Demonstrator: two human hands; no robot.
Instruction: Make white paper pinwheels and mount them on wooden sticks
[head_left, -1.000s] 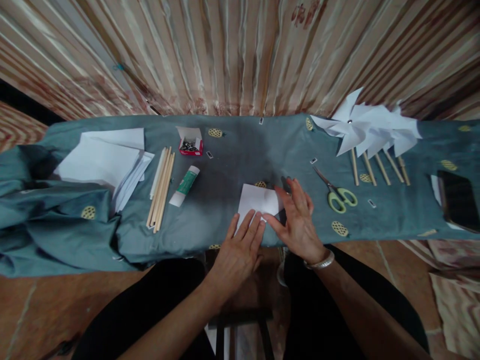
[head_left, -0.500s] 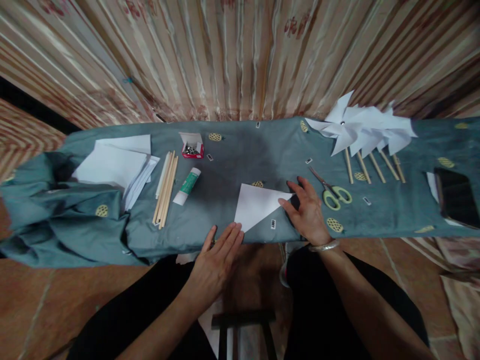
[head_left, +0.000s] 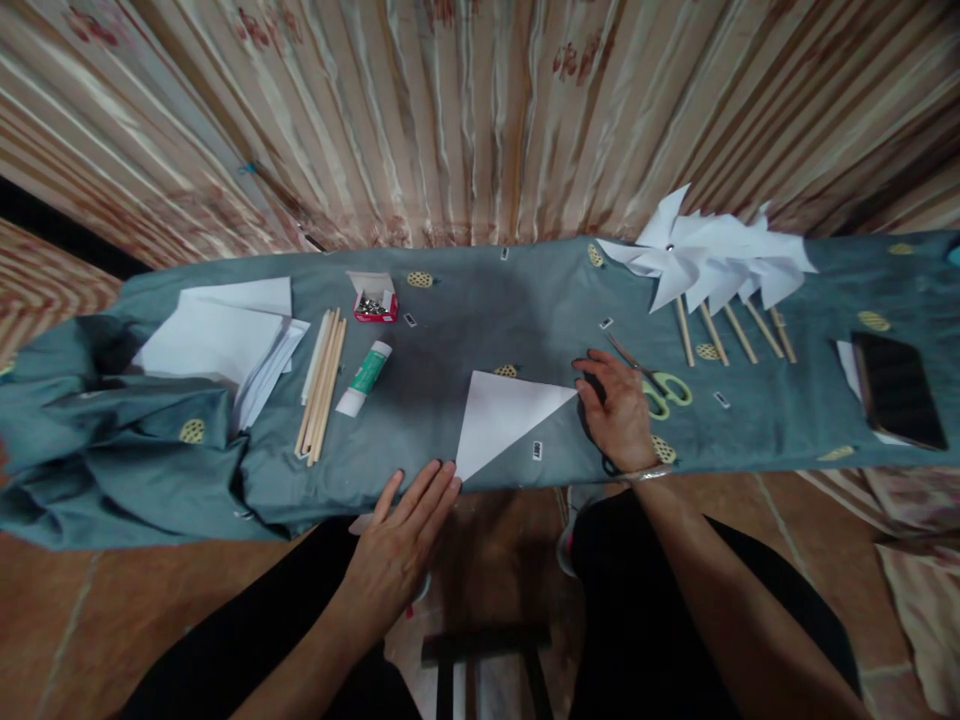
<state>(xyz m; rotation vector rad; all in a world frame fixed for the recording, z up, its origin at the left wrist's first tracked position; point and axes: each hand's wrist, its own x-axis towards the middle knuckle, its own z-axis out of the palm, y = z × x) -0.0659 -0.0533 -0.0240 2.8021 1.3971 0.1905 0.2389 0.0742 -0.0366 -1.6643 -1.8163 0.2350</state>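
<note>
A folded white paper triangle [head_left: 506,415] lies flat near the front edge of the cloth-covered table. My left hand [head_left: 405,525] is open, fingers stretched out, their tips at or beside the triangle's lower left corner. At its right point is my right hand [head_left: 619,410], open with thumb and forefinger apart and curved; whether it touches the paper I cannot tell. Partly behind that hand lie scissors [head_left: 667,388] with green handles.
A paper stack [head_left: 210,340], wooden sticks [head_left: 322,390], a glue stick [head_left: 365,378] and a red box of metal pins [head_left: 375,305] lie to the left. Paper pinwheels [head_left: 712,255] on sticks and a phone [head_left: 900,390] lie to the right. The table [head_left: 465,320] is narrow.
My left hand has slid down and left to the triangle's lower corner. My right hand has drawn back slightly from the right point, which now shows fully. The whole view has shifted a little.
</note>
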